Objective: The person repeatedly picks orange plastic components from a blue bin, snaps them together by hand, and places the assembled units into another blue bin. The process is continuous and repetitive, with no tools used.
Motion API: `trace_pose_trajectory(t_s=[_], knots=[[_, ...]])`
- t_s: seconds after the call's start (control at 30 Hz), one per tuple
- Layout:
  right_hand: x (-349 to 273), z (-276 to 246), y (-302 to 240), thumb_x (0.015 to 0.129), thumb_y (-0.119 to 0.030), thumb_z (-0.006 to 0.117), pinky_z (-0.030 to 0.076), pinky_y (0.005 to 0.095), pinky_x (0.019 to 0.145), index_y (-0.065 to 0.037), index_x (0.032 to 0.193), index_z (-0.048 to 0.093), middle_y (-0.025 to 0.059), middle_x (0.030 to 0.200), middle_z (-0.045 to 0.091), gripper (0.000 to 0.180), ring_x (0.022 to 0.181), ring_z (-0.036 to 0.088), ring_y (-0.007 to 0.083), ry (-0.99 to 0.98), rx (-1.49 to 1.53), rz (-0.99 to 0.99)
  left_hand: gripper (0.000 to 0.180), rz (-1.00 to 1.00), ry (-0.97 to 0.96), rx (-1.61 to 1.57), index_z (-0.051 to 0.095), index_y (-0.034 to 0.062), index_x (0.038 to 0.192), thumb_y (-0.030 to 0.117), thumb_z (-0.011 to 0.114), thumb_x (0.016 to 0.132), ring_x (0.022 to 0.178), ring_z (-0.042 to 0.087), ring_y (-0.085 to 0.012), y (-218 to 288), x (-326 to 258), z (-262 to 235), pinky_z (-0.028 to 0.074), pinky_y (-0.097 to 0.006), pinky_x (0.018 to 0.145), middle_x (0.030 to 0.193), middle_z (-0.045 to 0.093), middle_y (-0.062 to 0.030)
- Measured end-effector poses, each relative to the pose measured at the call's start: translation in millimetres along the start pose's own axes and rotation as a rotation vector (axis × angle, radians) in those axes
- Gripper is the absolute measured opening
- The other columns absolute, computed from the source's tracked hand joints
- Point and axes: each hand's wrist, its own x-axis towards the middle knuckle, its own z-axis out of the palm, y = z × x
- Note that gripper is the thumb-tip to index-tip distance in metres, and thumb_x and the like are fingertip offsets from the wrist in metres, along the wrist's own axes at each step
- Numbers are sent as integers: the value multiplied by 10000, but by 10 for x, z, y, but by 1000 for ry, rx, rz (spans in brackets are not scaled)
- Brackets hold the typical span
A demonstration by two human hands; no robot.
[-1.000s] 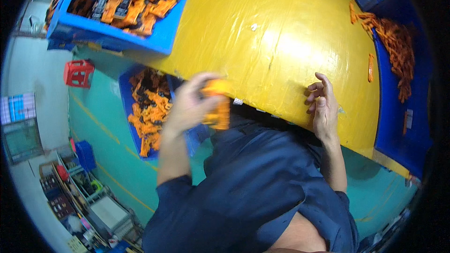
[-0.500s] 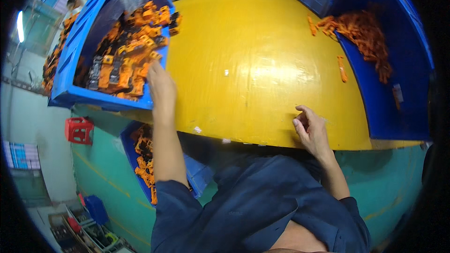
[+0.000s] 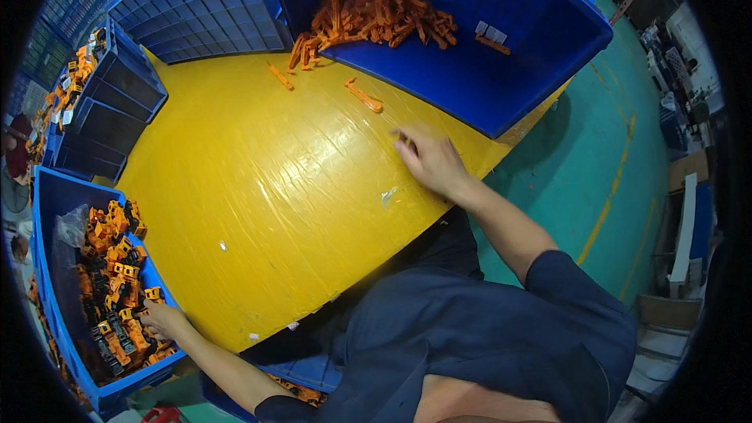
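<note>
At the lower left, my left hand [image 3: 163, 319] reaches over the rim of a blue bin [image 3: 160, 274] heaped with orange and black toy trucks [image 3: 117, 282]. Its fingers are bent round a toy truck [image 3: 153, 295] near that rim, though part of the grip is hidden. Over the yellow table, my right hand [image 3: 431, 160] is slightly blurred, its fingers apart with nothing between them. Beyond its fingertips a long orange plastic part [image 3: 364, 96] lies on the table. Similar orange parts [image 3: 376, 12] are piled in a blue bin [image 3: 470, 86] tipped on its side.
The table [image 3: 266, 149] has a glossy yellow cover with small scraps on it. Another orange piece [image 3: 280, 77] lies near the far pile. Dark blue crates [image 3: 110, 102] stand along the table's left and far sides. Green floor [image 3: 580, 164] shows at the right.
My view has swung to the right. My right hand has moved forward from the table's near edge toward the loose orange part. My left hand stays at the bin of toy trucks.
</note>
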Motion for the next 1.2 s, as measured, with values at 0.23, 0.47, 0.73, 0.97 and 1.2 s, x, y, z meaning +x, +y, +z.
trace_pose_trajectory(t_s=[0.23, 0.47, 0.73, 0.97, 1.2], knots=[[1172, 442, 132, 910, -275, 784, 543, 484, 838, -34, 1132, 714, 196, 1050, 712, 335, 981, 702, 367, -49, -311, 77, 403, 918, 258, -307, 572, -36, 1196, 123, 746, 869, 1025, 602, -449, -261, -635, -104, 499, -521, 919, 1055, 602, -244], [1378, 391, 109, 916, -233, 727, 581, 464, 760, 8, 1226, 696, 191, 920, 744, 394, 831, 734, 322, -328, -79, 320, 570, 1007, -206, -698, 585, 0, 1265, 92, 852, 770, 1117, 596, -430, -45, -1928, -75, 489, -498, 980, 1185, 629, -237], [170, 463, -476, 1063, -240, 587, 574, 261, 687, -59, 1304, 674, 75, 988, 726, 314, 820, 717, 140, -581, 942, 393, 459, 782, -759, -1470, 535, 12, 1274, 19, 782, 887, 1124, 665, -254, 252, -2338, -199, 532, -389, 1014, 1241, 634, -161], [-361, 436, -747, 971, -118, 747, 518, 232, 637, -18, 1301, 673, 33, 910, 725, 353, 736, 673, 96, -622, 981, 301, 377, 704, -1213, -1683, 508, 7, 1300, -37, 661, 959, 958, 685, -204, 788, -2954, -425, 601, -348, 875, 1115, 614, -112], [-491, 490, -702, 967, -235, 790, 489, 259, 681, -21, 1127, 749, 36, 902, 685, 271, 793, 618, 98, -396, 527, -93, 140, 749, -1199, -1550, 688, -16, 1103, -1, 716, 966, 905, 737, -155, 815, -3147, -433, 603, -280, 809, 1001, 727, -81]])
